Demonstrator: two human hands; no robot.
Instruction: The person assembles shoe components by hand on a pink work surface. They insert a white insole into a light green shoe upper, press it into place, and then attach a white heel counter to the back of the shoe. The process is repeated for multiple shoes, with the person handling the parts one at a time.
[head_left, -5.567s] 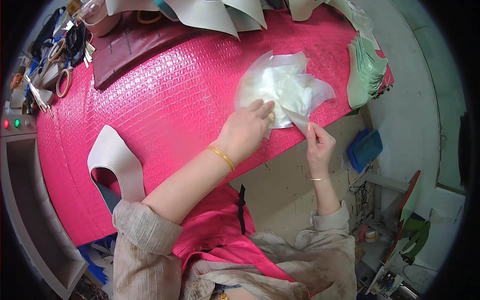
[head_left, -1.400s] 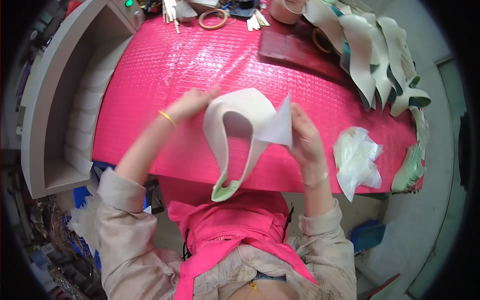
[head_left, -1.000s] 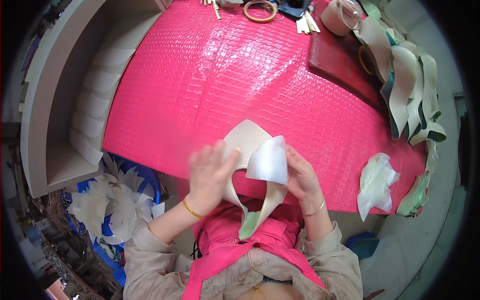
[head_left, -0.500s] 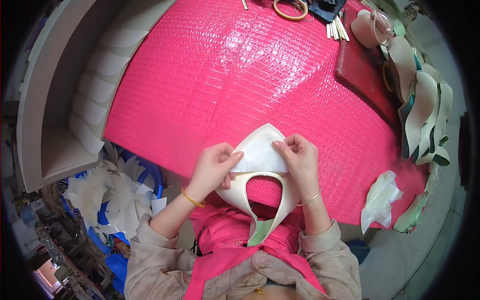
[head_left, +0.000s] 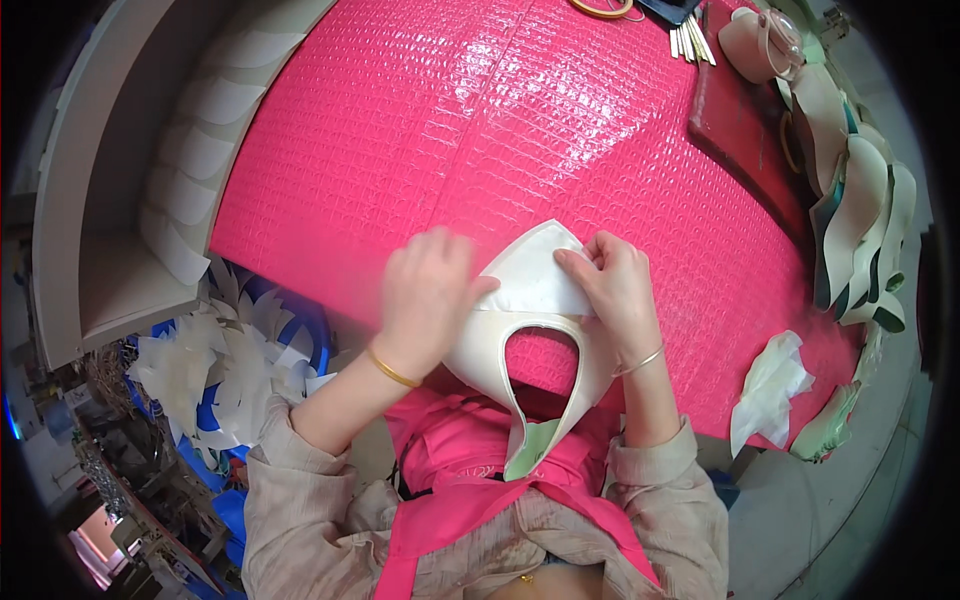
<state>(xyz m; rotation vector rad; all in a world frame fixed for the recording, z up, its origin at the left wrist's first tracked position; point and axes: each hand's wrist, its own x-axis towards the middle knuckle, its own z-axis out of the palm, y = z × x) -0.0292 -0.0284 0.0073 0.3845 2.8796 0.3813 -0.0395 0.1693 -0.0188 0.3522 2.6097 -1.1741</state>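
Note:
A cream shoe upper [head_left: 478,350] lies at the table's near edge, its open heel end hanging toward me and showing a green lining. Over its pointed toe, which faces away, sits a white toe piece [head_left: 535,275]. My right hand [head_left: 618,290] pinches the right edge of the toe, thumb on top of the white piece and fingers mostly hidden beneath. My left hand [head_left: 428,295] is at the toe's left edge, its thumb tip by the white piece. Its fingers are raised and smeared by motion.
Pink quilted plastic covers the table [head_left: 380,150]. At left, a grey trough [head_left: 110,180] holds overlapping white pieces [head_left: 190,150]. Below it a blue basket [head_left: 318,335] holds scraps. A red board [head_left: 745,140], a lidded pot [head_left: 755,45] and stacked uppers [head_left: 855,200] are at right, beyond a crumpled white sheet [head_left: 770,390].
The upper and both hands have shifted slightly up and right in view. My left fingers have lifted off the left edge of the toe; my right hand keeps its pinch.

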